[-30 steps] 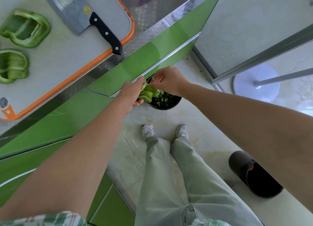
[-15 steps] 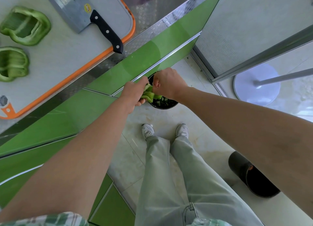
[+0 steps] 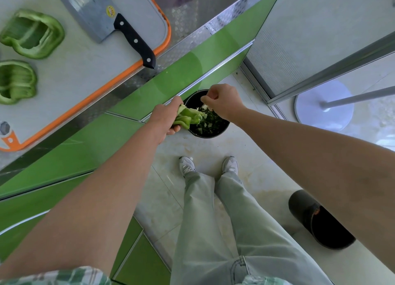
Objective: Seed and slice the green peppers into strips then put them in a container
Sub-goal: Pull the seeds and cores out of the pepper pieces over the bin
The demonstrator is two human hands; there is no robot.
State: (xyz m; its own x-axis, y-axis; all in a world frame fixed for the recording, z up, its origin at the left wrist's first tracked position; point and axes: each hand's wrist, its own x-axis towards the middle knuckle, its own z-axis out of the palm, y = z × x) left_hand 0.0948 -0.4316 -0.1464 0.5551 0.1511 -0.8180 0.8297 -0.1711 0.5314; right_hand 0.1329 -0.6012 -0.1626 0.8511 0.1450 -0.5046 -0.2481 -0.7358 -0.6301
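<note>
Below, left hand (image 3: pixel 164 120) grips pepper (image 3: pixel 188 116) over bin (image 3: pixel 193 97) (right hand (image 3: pixel 224 102) maybe pinching).

peppers (image 3: pixel 32 33) on board (image 3: pixel 85 71) — bin (image 3: pixel 205 136) below

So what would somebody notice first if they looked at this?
Probably the action low in the middle, over the black bin on the floor. There the left hand grips a green pepper piece, and the right hand hovers beside it with curled fingers. Next, on the cutting board at the upper left, a big cleaver lies beside two hollowed pepper halves.
</note>
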